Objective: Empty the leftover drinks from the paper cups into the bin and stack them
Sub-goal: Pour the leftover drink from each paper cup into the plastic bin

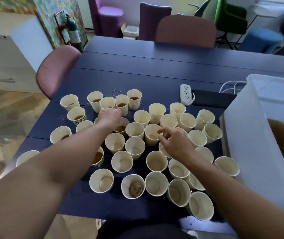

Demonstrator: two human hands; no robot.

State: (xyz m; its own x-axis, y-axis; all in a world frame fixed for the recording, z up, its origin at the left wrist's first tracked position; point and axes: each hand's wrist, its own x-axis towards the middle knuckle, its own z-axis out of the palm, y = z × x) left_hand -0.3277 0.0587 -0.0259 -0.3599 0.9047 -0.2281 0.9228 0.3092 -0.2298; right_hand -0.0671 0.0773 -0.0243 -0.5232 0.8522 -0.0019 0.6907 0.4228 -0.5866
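Left hand [110, 116] far forward over back-left cluster, fingers curled down onto cup [108, 102] there; grip itself hidden, cannot tell if held. Right hand [174, 142] nearer, hovering over middle cups, fingers loosely spread, holding nothing. Bin [251, 135] just right of right hand, brown liquid inside, so pour path runs rightward. Cups upright on worktop [137, 73], pale paper; those ahead of left hand with brown drink, those under right hand mostly empty. No stack visible.

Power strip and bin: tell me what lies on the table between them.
In the head view, a dark flat pad lies on the table between the white power strip and the bin, with looped white cables just behind it.
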